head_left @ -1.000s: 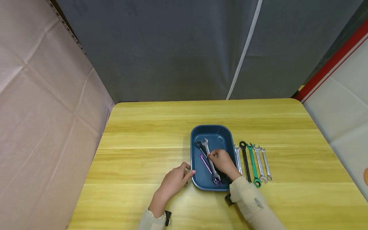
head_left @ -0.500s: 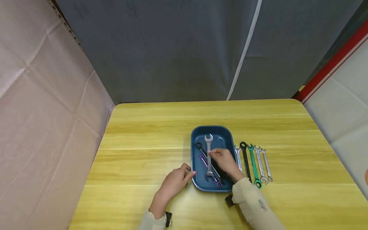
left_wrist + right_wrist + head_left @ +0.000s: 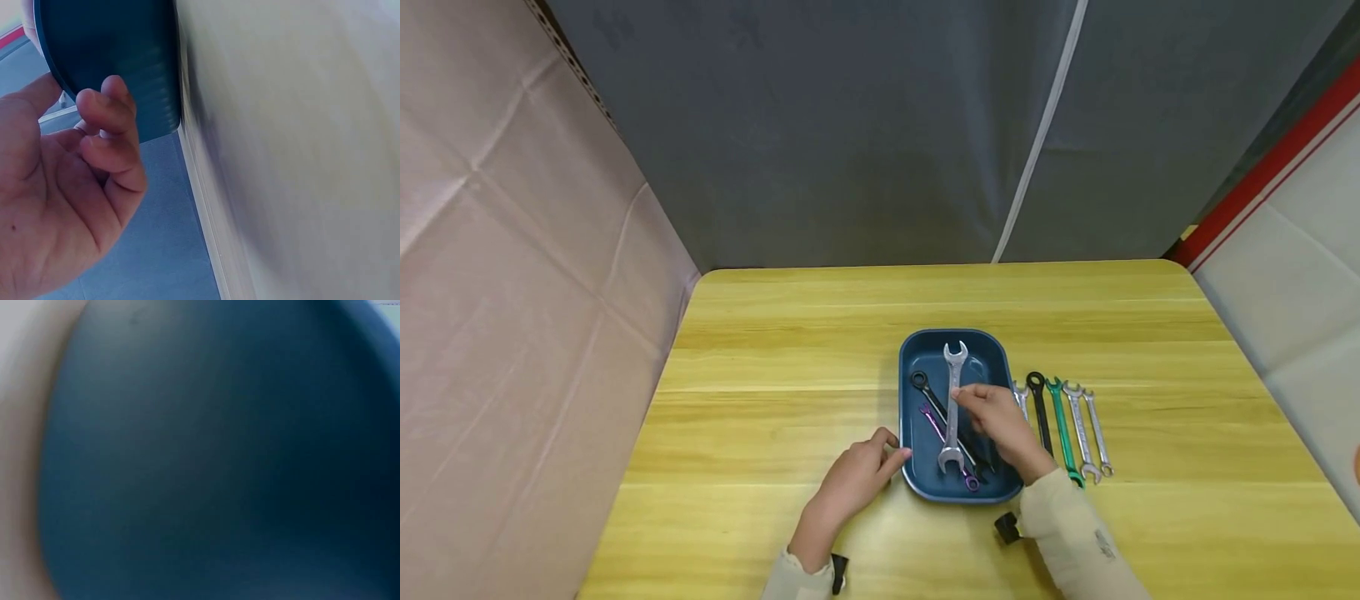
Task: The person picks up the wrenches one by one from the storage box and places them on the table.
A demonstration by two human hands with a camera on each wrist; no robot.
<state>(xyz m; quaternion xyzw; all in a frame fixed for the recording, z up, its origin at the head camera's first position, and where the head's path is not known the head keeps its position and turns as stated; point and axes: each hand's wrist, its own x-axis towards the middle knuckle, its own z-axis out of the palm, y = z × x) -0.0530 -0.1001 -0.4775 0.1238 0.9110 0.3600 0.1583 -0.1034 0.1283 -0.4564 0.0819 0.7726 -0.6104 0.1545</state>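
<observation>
My right hand (image 3: 1000, 421) pinches a silver double open-end wrench (image 3: 952, 421) by its middle, over the blue tray (image 3: 912, 350). Both wrench ends are in sight, one pointing away and one toward me. Below it in the tray lie a black ratchet wrench (image 3: 919, 380) and a small purple wrench (image 3: 972, 483), both partly covered. My left hand (image 3: 859, 473) holds the tray's left rim, thumb at the edge. The left wrist view shows that hand's curled fingers (image 3: 109, 119) against the outer wall. Blurred blue tray wall fills the right wrist view.
Right of the tray lies a row of wrenches: a silver one (image 3: 1021, 398) partly behind my hand, a black ratchet one (image 3: 1037, 400), a green one (image 3: 1060, 417) and more silver ones (image 3: 1082, 433). The wooden table (image 3: 775, 358) ends at a grey curtain (image 3: 820, 167).
The silver wrench has come up off the other wrenches and swung more upright in my right hand, shifting slightly right. My left hand stays on the tray rim.
</observation>
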